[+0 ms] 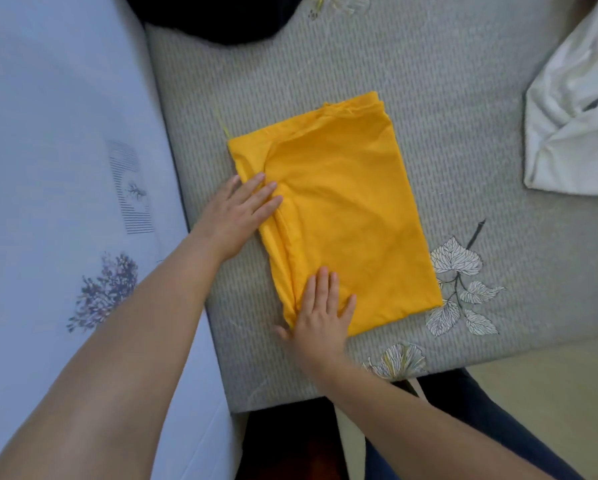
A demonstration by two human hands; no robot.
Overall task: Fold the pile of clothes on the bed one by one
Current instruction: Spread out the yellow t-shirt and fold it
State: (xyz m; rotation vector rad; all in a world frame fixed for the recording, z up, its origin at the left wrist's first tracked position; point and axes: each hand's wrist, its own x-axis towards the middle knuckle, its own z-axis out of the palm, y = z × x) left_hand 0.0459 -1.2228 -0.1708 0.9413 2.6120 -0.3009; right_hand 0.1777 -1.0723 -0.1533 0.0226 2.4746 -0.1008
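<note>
A yellow garment (346, 216) lies folded into a rectangle on the grey bedspread (429, 81). My left hand (237, 214) lies flat with straight fingers on the garment's left edge, about halfway along it. My right hand (321, 317) presses flat on the near left corner, fingers spread, thumb off the cloth on the bedspread. Neither hand grips the fabric. A thin yellow thread (221, 123) trails from the far left corner.
A white crumpled garment (574, 126) lies at the right edge of the bed. A dark garment (218, 19) sits at the far top. A pale blue printed pillow or sheet (65, 168) runs along the left. The bed's near edge (325, 396) is close to my legs.
</note>
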